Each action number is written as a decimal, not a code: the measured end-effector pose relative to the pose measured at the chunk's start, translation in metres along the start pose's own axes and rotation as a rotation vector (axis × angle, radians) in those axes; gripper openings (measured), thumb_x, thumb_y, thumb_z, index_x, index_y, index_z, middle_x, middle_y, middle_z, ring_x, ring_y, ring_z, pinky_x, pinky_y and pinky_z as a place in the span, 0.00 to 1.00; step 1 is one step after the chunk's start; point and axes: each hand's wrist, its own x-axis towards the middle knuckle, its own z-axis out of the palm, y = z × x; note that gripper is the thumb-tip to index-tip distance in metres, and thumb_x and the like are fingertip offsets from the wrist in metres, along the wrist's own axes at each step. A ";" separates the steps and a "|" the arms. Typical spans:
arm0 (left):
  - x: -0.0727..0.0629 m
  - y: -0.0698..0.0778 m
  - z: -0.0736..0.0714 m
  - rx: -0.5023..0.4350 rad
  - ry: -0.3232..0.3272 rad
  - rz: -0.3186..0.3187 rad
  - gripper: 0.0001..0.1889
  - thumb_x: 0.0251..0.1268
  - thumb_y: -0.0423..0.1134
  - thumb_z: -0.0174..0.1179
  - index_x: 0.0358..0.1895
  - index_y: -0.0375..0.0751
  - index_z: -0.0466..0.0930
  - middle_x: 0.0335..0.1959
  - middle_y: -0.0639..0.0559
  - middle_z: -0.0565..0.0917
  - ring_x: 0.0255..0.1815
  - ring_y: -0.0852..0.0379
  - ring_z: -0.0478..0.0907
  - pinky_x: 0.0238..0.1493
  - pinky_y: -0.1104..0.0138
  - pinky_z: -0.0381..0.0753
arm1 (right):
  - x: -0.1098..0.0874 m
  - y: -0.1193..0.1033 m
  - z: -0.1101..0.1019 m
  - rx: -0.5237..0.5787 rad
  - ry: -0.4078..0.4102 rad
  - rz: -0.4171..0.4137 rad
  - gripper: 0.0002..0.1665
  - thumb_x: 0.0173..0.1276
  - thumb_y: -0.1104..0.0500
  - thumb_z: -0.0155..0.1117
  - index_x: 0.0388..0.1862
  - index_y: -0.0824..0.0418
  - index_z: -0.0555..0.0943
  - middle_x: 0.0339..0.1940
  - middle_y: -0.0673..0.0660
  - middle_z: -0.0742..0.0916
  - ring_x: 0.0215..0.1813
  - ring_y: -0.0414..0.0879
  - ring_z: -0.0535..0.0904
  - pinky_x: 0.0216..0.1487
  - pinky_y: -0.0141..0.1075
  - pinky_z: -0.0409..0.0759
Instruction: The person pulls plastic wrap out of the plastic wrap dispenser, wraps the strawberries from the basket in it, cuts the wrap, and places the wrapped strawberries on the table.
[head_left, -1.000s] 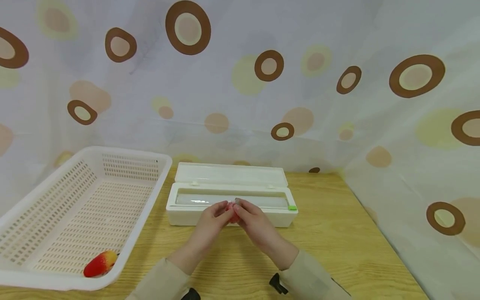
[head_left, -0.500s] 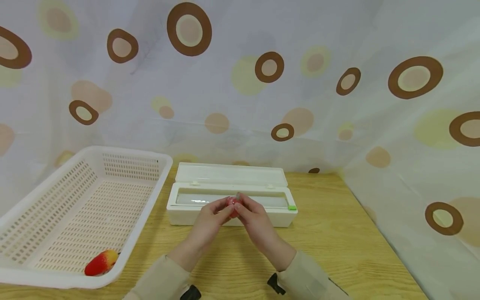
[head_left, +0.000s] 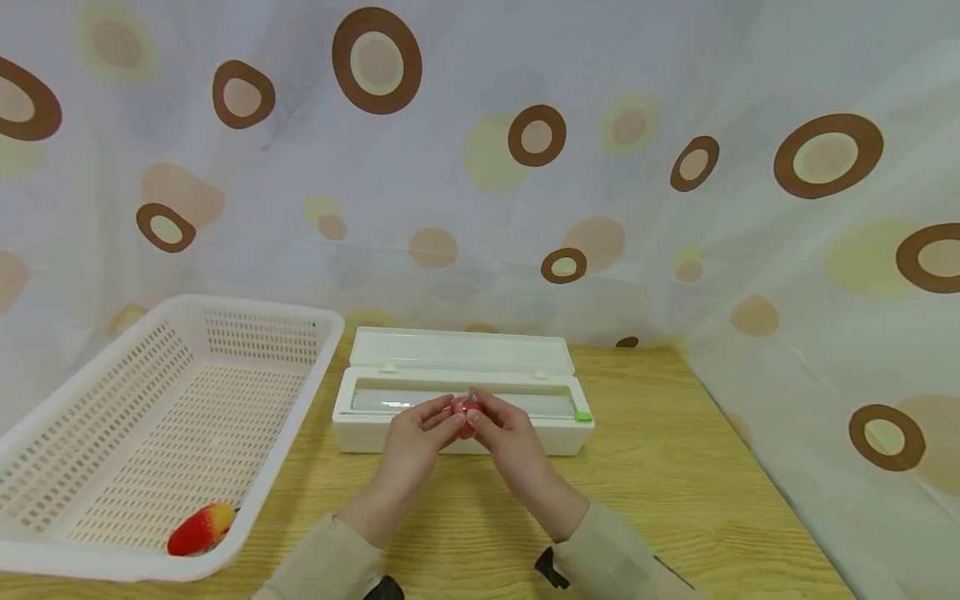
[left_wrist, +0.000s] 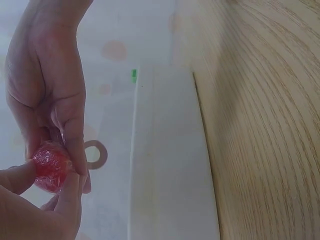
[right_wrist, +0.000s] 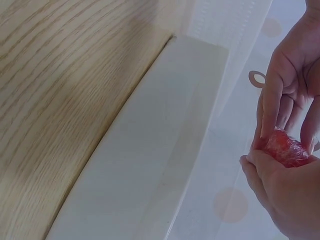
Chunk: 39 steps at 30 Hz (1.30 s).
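A small round red thing (head_left: 467, 407), wrapped in clear cling film, is held between both hands just above the front of a white cling film box (head_left: 463, 442). My left hand (head_left: 415, 437) pinches it from the left with thumb and fingers. From the right, my right hand (head_left: 517, 437) pinches it the same way. Crinkled, shiny film around the red thing (left_wrist: 51, 167) shows in the left wrist view. What kind of thing is inside cannot be told. The box's lid (head_left: 461, 350) stands raised at the back, and a roll of film (head_left: 390, 400) lies inside.
To the left stands a large white plastic basket (head_left: 333, 350) with slotted walls. A red and yellow fruit (head_left: 201, 528) lies in its near right corner. A green slider (head_left: 583, 417) sits at the box's right end. Patterned curtain hangs behind the wooden table (head_left: 660, 467) and along its right side.
Both hands keep hold of the wrapped red thing, raised slightly from a second ago. More of it shows between the fingers now. The box, basket and fruit stay put.
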 end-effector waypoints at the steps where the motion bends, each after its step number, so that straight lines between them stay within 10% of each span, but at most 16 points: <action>1: 0.000 0.000 0.000 0.002 0.003 -0.001 0.22 0.66 0.32 0.54 0.60 0.23 0.67 0.55 0.30 0.77 0.54 0.47 0.78 0.52 0.62 0.79 | 0.000 0.000 0.000 0.005 -0.002 -0.002 0.25 0.72 0.67 0.47 0.66 0.77 0.62 0.60 0.71 0.75 0.60 0.50 0.74 0.61 0.43 0.73; 15: 0.001 0.002 -0.003 0.103 -0.052 0.002 0.26 0.66 0.39 0.56 0.63 0.29 0.65 0.57 0.35 0.77 0.61 0.43 0.73 0.65 0.45 0.63 | 0.003 -0.001 -0.008 -0.034 0.048 -0.017 0.24 0.68 0.67 0.53 0.63 0.73 0.68 0.54 0.68 0.80 0.50 0.42 0.78 0.60 0.44 0.74; 28: 0.006 0.007 -0.042 0.861 0.080 0.160 0.18 0.63 0.41 0.58 0.54 0.37 0.76 0.56 0.41 0.79 0.59 0.38 0.71 0.57 0.45 0.69 | 0.003 -0.014 -0.102 -0.435 0.267 0.005 0.28 0.65 0.59 0.61 0.63 0.65 0.68 0.58 0.65 0.77 0.59 0.52 0.71 0.42 0.20 0.71; 33: 0.007 0.004 -0.052 1.080 0.092 0.156 0.20 0.60 0.43 0.60 0.53 0.37 0.77 0.56 0.37 0.77 0.59 0.34 0.68 0.57 0.41 0.65 | 0.007 -0.001 -0.143 -0.626 0.319 0.074 0.31 0.66 0.55 0.60 0.64 0.67 0.66 0.60 0.68 0.74 0.60 0.57 0.70 0.47 0.30 0.74; 39: 0.008 -0.003 -0.061 1.126 0.124 0.191 0.23 0.61 0.41 0.60 0.57 0.34 0.72 0.60 0.33 0.71 0.61 0.32 0.63 0.59 0.41 0.61 | 0.011 0.023 -0.175 -0.836 0.331 0.120 0.32 0.65 0.55 0.60 0.63 0.72 0.67 0.58 0.74 0.74 0.57 0.64 0.73 0.53 0.50 0.77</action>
